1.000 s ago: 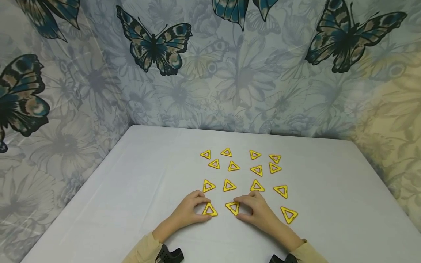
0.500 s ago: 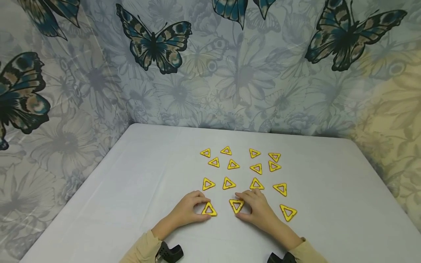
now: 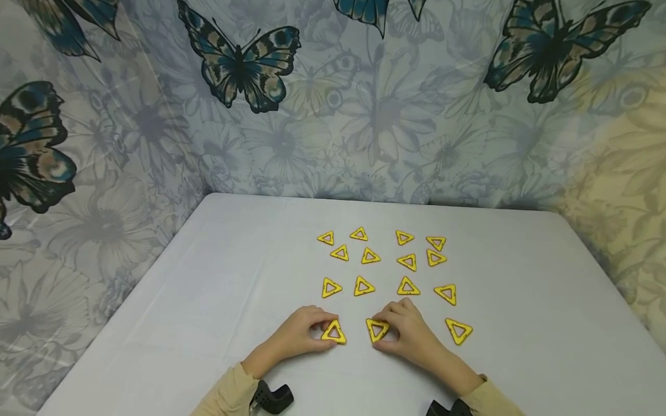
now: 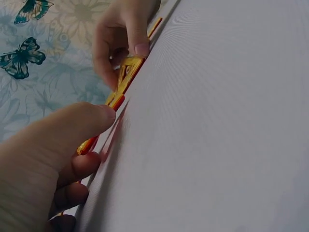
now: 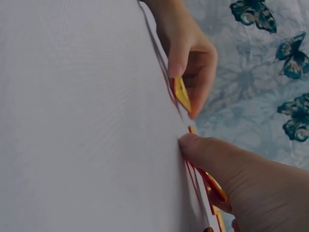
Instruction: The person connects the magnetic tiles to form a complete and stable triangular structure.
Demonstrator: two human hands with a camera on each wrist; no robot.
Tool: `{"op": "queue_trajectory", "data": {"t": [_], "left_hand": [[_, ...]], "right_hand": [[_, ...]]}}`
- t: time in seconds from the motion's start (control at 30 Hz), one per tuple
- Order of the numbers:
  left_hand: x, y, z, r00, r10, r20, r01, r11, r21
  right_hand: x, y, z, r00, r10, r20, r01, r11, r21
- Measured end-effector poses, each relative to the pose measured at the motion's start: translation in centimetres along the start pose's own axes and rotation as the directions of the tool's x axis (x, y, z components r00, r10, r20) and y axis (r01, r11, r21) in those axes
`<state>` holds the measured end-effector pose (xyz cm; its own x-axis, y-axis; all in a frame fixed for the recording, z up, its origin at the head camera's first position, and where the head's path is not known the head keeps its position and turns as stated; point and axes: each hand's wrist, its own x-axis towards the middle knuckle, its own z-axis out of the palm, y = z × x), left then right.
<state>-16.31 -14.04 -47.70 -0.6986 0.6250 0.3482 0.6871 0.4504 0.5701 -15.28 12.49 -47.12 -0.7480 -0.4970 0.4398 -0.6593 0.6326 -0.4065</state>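
Note:
Between thumb and fingers, my left hand [image 3: 296, 331] pinches a yellow plastic triangle [image 3: 340, 333] with an open centre. To its right, my right hand [image 3: 410, 335] pinches a similar triangle [image 3: 370, 327], one point facing down toward me. A gap separates the two pieces. In the left wrist view, the left hand's triangle [image 4: 88, 145] shows a red-orange edge and is tilted just above the white surface. The right wrist view shows the right thumb [image 5: 207, 150] low at the tabletop, partly hiding its piece.
Several more yellow triangles lie flat in loose rows beyond the hands, among them one [image 3: 408, 286] past the right fingers. Another triangle [image 3: 459, 331] lies right of the right hand. The white table [image 3: 156, 323] meets a butterfly-print wall [image 3: 291, 156] at the back.
The right hand's triangle has shifted a little to the right and turned within its fingers. On the left, the pinched triangle has tilted slightly and moved a touch rightward.

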Motion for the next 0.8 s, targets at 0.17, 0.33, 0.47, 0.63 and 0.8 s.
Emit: {"op": "queue_trajectory", "data": {"t": [0.17,0.33,0.47,0.63,0.8], "left_hand": [[-0.1,0.2,0.4,0.999,-0.006,0.034,0.007,1.0,-0.014],[-0.1,0.2,0.6,0.999,0.016,0.041,-0.015,1.0,-0.016],[-0.1,0.4,0.2,0.996,-0.009,0.089,0.014,0.998,-0.058],[0.0,0.7,-0.1,0.992,-0.026,0.122,0.038,0.995,-0.096],[0.2,0.9,-0.1,0.991,0.014,0.137,-0.002,0.996,-0.086]], "right_hand": [[-0.3,-0.3,0.0,1.0,-0.012,0.024,0.013,1.0,-0.018],[-0.4,-0.8,-0.1,0.999,-0.001,0.034,0.003,0.999,-0.037],[-0.3,-1.4,-0.2,0.999,0.014,0.051,-0.012,0.999,-0.042],[-0.3,-1.7,-0.1,0.997,0.048,0.061,-0.045,0.998,-0.05],[-0.2,-2.2,-0.2,0.995,0.059,0.075,-0.053,0.996,-0.075]]}}
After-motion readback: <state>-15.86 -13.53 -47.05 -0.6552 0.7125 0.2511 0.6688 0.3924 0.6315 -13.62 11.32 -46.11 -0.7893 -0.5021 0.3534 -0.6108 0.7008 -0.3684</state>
